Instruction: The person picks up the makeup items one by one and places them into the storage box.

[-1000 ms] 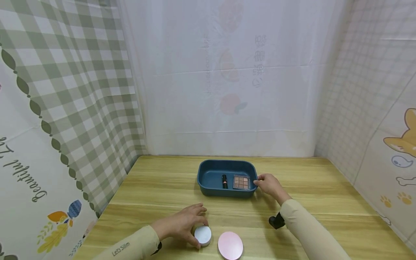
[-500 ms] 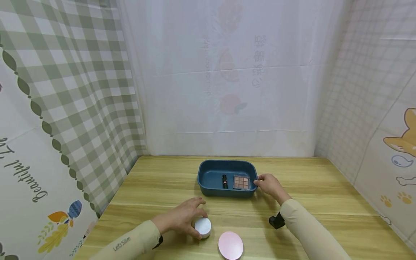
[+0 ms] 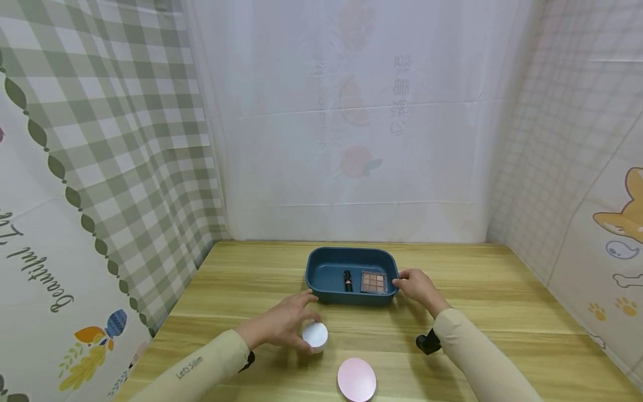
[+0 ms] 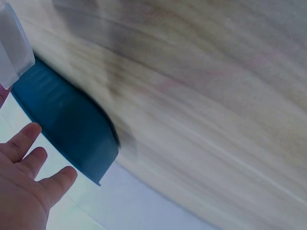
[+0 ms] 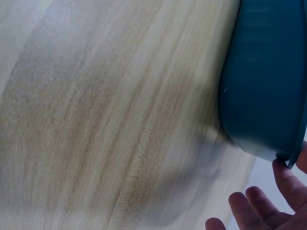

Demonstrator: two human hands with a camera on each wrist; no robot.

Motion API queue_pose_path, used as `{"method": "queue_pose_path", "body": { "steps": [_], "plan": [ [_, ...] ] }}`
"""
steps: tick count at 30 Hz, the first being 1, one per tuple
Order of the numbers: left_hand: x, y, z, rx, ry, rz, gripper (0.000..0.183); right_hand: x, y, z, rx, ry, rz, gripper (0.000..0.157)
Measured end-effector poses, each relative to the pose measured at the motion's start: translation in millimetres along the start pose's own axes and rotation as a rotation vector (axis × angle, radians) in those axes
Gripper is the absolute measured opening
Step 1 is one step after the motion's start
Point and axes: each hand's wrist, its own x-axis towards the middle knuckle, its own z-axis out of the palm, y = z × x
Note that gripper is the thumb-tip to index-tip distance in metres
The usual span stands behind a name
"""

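Note:
My left hand (image 3: 283, 322) pinches a small round white-lidded jar (image 3: 315, 336) between thumb and index finger, its other fingers spread. In the left wrist view the jar (image 4: 14, 50) shows at the upper left edge, raised off the wood. My right hand (image 3: 418, 287) grips the right rim of a dark blue oblong bin (image 3: 329, 297), thumb and index finger at the edge. Inside the bin lie a black lipstick-like tube (image 3: 348, 281) and a clear-lidded eyeshadow palette (image 3: 374, 282). The right wrist view shows the bin's outer wall (image 5: 264, 86) with fingers at its corner.
A flat round pink compact-like disc (image 3: 356, 379) lies on the wooden table (image 3: 241, 279) near its front, right of the jar. Printed cloths hang at the back (image 3: 281, 167) and along both sides.
My left hand has closed its thumb and finger on the jar and moved it up and away from me, towards the bin. The right hand and the bin stay put.

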Motion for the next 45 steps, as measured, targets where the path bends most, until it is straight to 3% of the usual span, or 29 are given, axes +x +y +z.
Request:
{"method": "queue_pose_path", "body": {
  "steps": [12, 23, 36, 45],
  "plan": [
    [8.6, -3.1, -16.8, -0.055, 0.01, -0.046, 0.054, -0.7, -0.1, -0.3, 0.021, -0.004, 0.004, 0.025],
    [19.5, -11.5, -28.2, -0.101, 0.054, -0.027, 0.048, 0.1, -0.5, -0.4, 0.017, -0.006, 0.001, 0.026],
    [38.8, -21.1, -43.8, -0.083, 0.043, -0.112, 0.051, -0.1, -0.1, -0.5, 0.011, -0.006, 0.002, 0.025],
    [57.5, -29.8, -49.9, -0.068, 0.087, -0.149, 0.049, -1.4, 0.1, -0.5, 0.018, -0.004, 0.002, 0.025]
  ]
}}
